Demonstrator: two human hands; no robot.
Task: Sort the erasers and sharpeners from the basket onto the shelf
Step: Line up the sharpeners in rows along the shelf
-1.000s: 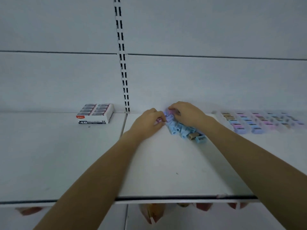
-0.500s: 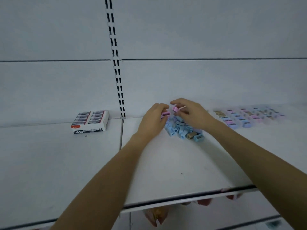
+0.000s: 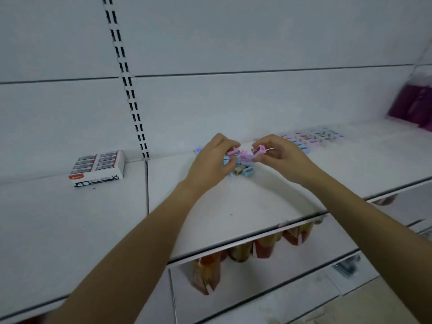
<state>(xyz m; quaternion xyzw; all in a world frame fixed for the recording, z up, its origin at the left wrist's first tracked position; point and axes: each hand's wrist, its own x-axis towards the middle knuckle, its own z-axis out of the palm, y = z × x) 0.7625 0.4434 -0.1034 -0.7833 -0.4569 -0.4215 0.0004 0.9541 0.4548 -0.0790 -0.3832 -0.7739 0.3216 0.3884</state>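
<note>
My left hand point(image 3: 211, 160) pinches a pink sharpener point(image 3: 233, 152) just above a loose pile of sharpeners point(image 3: 243, 168), mostly blue, lying on the white shelf point(image 3: 233, 206). My right hand point(image 3: 281, 155) pinches a second pink sharpener point(image 3: 257, 151) beside the first, a small gap between them. Further right along the shelf's back, sharpeners stand in neat rows point(image 3: 308, 140), pink and blue. A white box of erasers point(image 3: 98, 168) marked 4B sits on the left shelf panel. The basket is not in view.
A slotted upright point(image 3: 131, 94) runs down the back wall between the two shelf panels. Purple packets point(image 3: 413, 106) hang at the far right. Red and orange packs point(image 3: 257, 249) hang below the shelf's front edge.
Both hands have lifted off the pile, each holding a pink sharpener, and drawn slightly apart. The view has swung to the right and tilted.
</note>
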